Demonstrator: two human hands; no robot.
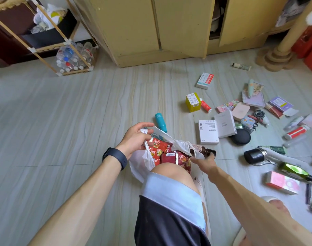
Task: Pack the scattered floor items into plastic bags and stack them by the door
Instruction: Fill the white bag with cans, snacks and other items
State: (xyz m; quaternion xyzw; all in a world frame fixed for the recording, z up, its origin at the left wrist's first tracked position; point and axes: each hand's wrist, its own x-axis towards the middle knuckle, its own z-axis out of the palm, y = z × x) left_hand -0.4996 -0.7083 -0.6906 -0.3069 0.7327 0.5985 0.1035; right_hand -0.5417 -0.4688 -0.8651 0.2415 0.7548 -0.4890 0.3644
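While a person crouches over a pale tiled floor (62,121), a white plastic bag (141,164) sits open at centre, just past their bare knee (171,173). The left grip (135,137), with a dark band on its wrist, is closed on the bag's rim at its 10 o'clock edge. The right grip (205,163) holds a brown bottle (203,150) at the bag's 3 o'clock edge, touching the plastic. Red snack packets (160,148) lie inside. A teal bottle (160,122) lies just beyond, at 12 o'clock. Boxes, tubes and notebooks are scattered from 2 to 4 o'clock, among them a yellow box (192,102). A yellow cabinet (134,29) stands at 12 o'clock.
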